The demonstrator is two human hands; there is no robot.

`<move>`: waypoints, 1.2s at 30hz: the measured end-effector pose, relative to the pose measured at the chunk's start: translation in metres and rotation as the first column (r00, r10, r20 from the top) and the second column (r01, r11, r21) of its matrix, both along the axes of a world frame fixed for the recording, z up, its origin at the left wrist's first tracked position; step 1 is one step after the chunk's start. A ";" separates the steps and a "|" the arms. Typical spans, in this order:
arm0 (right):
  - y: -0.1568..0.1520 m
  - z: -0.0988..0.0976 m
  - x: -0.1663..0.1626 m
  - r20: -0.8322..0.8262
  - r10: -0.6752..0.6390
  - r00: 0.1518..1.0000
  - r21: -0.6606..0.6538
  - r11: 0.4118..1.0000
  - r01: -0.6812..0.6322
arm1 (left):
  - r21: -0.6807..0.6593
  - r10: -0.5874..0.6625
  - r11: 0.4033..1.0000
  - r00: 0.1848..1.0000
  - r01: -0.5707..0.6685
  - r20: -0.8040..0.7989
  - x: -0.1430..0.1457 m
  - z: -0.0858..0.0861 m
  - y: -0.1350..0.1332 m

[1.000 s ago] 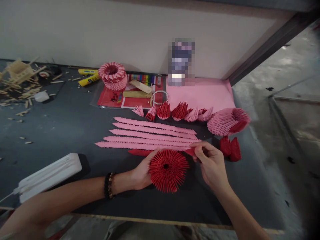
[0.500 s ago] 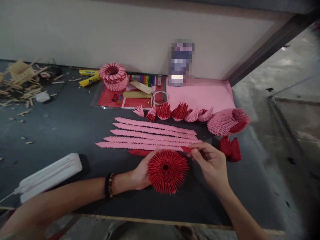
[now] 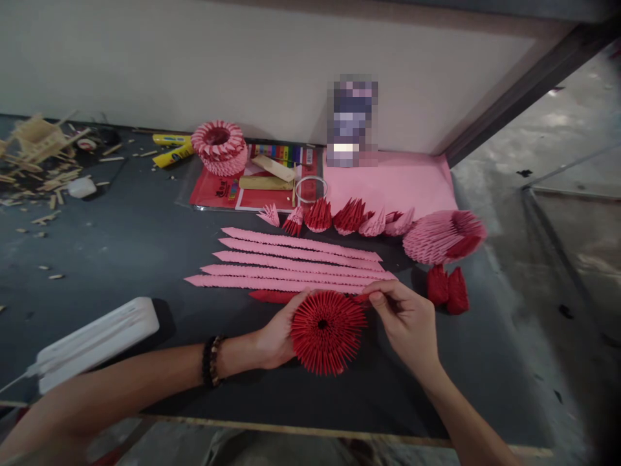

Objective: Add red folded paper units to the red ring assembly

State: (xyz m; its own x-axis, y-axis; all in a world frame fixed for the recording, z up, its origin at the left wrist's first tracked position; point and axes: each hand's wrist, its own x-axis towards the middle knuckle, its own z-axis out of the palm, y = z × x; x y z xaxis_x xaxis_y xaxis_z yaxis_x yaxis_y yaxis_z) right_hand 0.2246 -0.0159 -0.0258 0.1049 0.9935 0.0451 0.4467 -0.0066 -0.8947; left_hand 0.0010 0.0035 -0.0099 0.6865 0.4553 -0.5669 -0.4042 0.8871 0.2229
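Head camera looks down on a dark grey table (image 3: 160,252) with two bare hands at work near its front edge. The left hand (image 3: 276,335) holds a round, red ball of folded paper (image 3: 334,340), with lots of spiky points and a small dark hole in the middle. The thumb side wraps the ball's left edge, and the other fingers are hidden behind it. The right hand (image 3: 407,320) pinches a small, red, folded paper piece (image 3: 359,298) between thumb and finger, so its grip is narrow. The piece is at the ball's upper right edge; I cannot tell if it is pushed in.

Just behind the ball lie five long, pink paper strips (image 3: 242,282) with pointy ends, side by side. One red paper strip (image 3: 266,296) lies in front of them, partly covered by the left hand. To the right of the right hand sit two red paper clumps (image 3: 437,288). Behind them, a big, pink paper bowl (image 3: 427,241) lies tilted, with some red at its opening. A row of little pink and red spiky paper bunches (image 3: 317,217) goes left from the bowl. Far to the left is a long white box (image 3: 104,340).
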 end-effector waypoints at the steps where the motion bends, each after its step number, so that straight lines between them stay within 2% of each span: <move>1: 0.000 0.000 0.000 0.000 0.007 1.000 -0.006 1.000 -0.007 | 0.007 0.011 1.000 1.000 -0.011 -0.017 0.001 -0.001 0.000; 7: -0.002 -0.003 -0.001 0.032 0.012 0.999 -0.031 0.999 -0.011 | 0.058 0.045 0.997 0.998 -0.042 -0.051 0.001 -0.006 -0.002; 13: -0.002 -0.002 -0.002 0.007 -0.010 1.000 -0.041 0.999 0.010 | 0.046 0.034 0.998 0.999 -0.035 0.020 0.000 -0.006 -0.001; 19: -0.003 -0.001 -0.001 0.000 0.000 1.000 -0.010 1.000 0.000 | 0.002 0.039 0.999 0.999 -0.039 -0.033 0.002 -0.001 0.000; 24: -0.004 0.003 -0.004 0.105 0.050 0.993 0.036 0.998 -0.054 | -0.002 0.025 1.000 0.998 -0.025 -0.056 0.002 -0.005 -0.002; 28: -0.004 0.006 -0.007 0.056 0.097 0.994 0.037 0.994 -0.099 | 0.009 0.014 1.000 0.998 -0.014 -0.057 0.001 -0.011 -0.004; 36: -0.005 0.005 -0.008 0.038 0.036 0.999 -0.020 0.999 -0.036 | -0.017 0.011 1.000 0.996 -0.013 -0.088 0.001 -0.017 -0.005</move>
